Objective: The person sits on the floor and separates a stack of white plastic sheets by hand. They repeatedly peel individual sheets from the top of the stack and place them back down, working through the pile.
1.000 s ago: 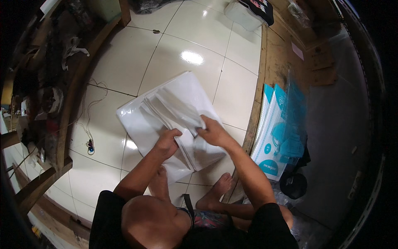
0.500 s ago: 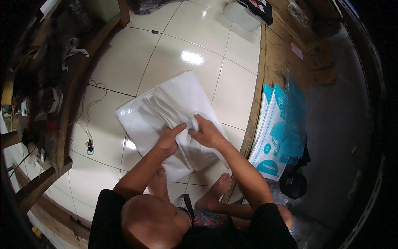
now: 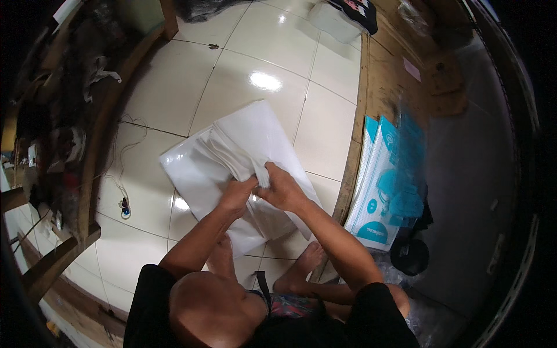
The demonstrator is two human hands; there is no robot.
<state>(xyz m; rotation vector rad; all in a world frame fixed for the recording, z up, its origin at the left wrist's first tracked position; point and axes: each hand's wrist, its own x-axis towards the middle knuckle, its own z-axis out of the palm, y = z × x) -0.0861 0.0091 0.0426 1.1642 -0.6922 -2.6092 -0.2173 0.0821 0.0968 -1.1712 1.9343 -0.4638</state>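
On the tiled floor in front of me lies a flat stack of glossy white plastic sheets [image 3: 255,122]; whether they are bags I cannot tell. A loose bundle of white plastic sheets [image 3: 223,152] rests across its top, creased and bunched toward me. My left hand [image 3: 237,194] grips the bundle's near side, thumb on top and the other fingers hidden beneath. Close beside it, almost touching, my right hand [image 3: 282,188] is closed on the bunched part, with plastic rising between thumb and fingers. My bare feet are just behind the stack's near edge.
Blue-and-white printed packages [image 3: 377,191] lean at the right by a brown cardboard sheet [image 3: 380,75]. A wooden frame [image 3: 125,81] with clutter runs along the left. A thin cord [image 3: 120,180] lies on the tiles. A whitish container [image 3: 333,22] stands at the far right.
My right hand has moved slightly left and nearer, closing in beside my left hand. Between them the bundle is bunched more tightly and bulges upward.
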